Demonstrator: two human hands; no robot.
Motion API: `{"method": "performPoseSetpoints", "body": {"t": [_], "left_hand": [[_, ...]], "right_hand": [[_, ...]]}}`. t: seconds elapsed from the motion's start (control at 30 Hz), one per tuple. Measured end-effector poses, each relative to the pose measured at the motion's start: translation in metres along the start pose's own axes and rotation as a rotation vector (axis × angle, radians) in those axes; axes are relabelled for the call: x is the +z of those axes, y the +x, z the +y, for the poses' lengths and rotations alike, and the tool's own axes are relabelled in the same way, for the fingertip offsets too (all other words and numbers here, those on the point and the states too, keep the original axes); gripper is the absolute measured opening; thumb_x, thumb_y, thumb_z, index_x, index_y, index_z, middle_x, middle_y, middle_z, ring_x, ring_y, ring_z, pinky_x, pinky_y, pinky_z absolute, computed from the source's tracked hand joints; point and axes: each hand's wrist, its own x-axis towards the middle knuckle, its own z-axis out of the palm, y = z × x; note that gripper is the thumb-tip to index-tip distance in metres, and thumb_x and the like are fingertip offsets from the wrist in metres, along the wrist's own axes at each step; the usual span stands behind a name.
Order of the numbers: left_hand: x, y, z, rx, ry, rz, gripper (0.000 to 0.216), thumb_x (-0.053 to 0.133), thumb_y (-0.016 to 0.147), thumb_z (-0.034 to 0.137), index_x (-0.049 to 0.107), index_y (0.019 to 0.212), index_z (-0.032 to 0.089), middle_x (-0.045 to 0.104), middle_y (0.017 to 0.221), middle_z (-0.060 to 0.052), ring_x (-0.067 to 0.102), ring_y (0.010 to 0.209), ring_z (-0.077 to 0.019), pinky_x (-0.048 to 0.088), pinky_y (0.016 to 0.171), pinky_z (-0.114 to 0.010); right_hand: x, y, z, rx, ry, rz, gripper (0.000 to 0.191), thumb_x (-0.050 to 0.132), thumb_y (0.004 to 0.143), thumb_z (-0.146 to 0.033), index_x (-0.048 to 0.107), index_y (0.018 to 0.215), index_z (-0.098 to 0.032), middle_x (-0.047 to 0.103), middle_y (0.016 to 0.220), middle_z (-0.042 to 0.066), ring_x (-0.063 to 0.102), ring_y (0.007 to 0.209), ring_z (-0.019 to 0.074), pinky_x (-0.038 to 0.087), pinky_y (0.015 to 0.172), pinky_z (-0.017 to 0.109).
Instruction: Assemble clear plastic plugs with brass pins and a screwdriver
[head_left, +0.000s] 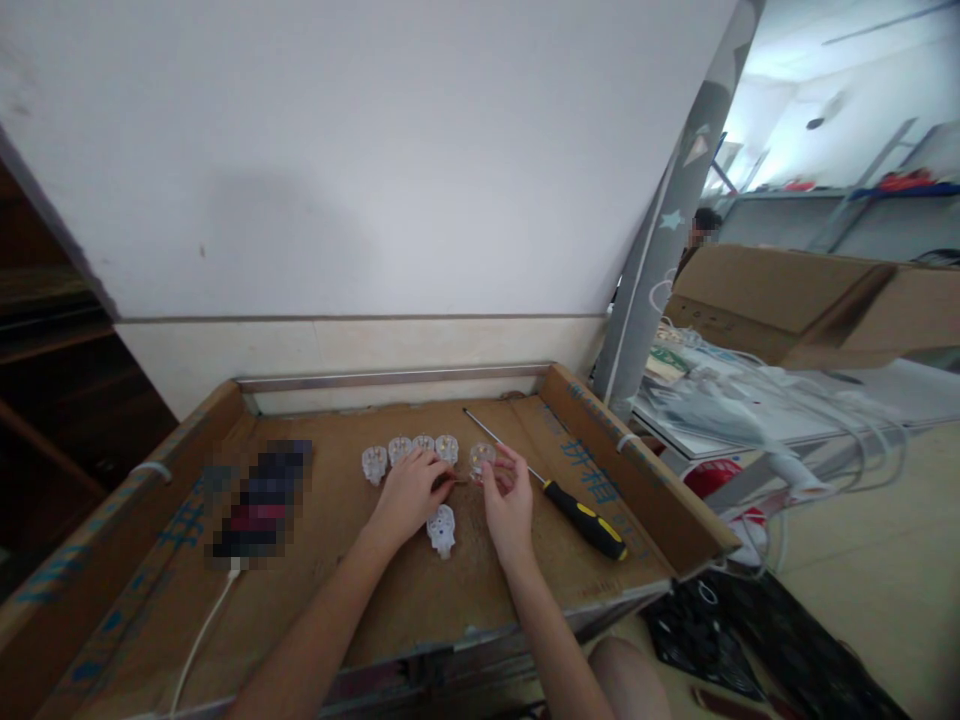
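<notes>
Cardboard tray (322, 595) with clear plugs (374, 464), screwdriver (583, 518); another plug (480, 456) in pinch of right grip (510, 505), left grip (406, 497) unclear

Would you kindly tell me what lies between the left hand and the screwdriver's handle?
In the head view, the right hand lies between the left hand and the screwdriver's handle, with a clear plastic piece at its fingertips.

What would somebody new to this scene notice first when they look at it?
Probably the black-and-yellow screwdriver handle, on the cardboard surface to the right of the right grip. Next come the clear plug-like pieces, four of them in a loose row by the left grip. Over on the left lies a dark, pixelated device with a white cable.
</notes>
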Motion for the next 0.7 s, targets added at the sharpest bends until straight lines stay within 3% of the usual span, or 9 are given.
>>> {"method": "performPoseSetpoints", "body": {"t": [0.23,0.37,0.5,0.7], "left_hand": [[-0.0083,-0.0012,0.0006,-0.083,-0.235,0.207,0.012,0.054,0.086,0.021,0.064,0.092,0.022,0.069,0.087,-0.002,0.06,0.086,-0.0189,0.046,0.078,-0.032],[-0.0077,-0.0046,0.0043,-0.01,-0.213,0.318,0.016,0.054,0.086,0.02,0.063,0.099,0.02,0.069,0.091,-0.003,0.059,0.086,-0.0188,0.047,0.08,-0.033],[-0.0052,-0.0053,0.0075,0.119,-0.134,0.31,0.015,0.053,0.086,0.016,0.064,0.095,0.021,0.069,0.091,-0.002,0.058,0.087,-0.0182,0.047,0.081,-0.033],[-0.0057,-0.0055,0.0062,0.152,-0.073,0.325,0.019,0.053,0.085,0.012,0.064,0.098,0.02,0.069,0.094,-0.002,0.057,0.088,-0.0178,0.046,0.081,-0.033]], "right_hand": [[0.0036,-0.0006,0.0013,0.007,0.029,-0.051,0.038,0.062,0.073,-0.035,0.053,0.106,-0.018,0.058,0.092,0.006,0.062,0.077,0.0169,0.053,0.075,0.035],[0.004,-0.0019,-0.0012,0.019,0.034,-0.09,0.038,0.065,0.071,-0.035,0.054,0.103,-0.018,0.058,0.086,0.004,0.063,0.072,0.0158,0.054,0.069,0.031],[0.0036,-0.0027,-0.0039,0.034,0.039,-0.107,0.039,0.066,0.071,-0.037,0.054,0.103,-0.018,0.058,0.085,0.003,0.062,0.066,0.0142,0.054,0.059,0.027],[0.0043,-0.0038,-0.0068,0.04,0.046,-0.12,0.039,0.064,0.073,-0.04,0.054,0.104,-0.017,0.061,0.088,0.005,0.063,0.065,0.014,0.055,0.059,0.028]]}}
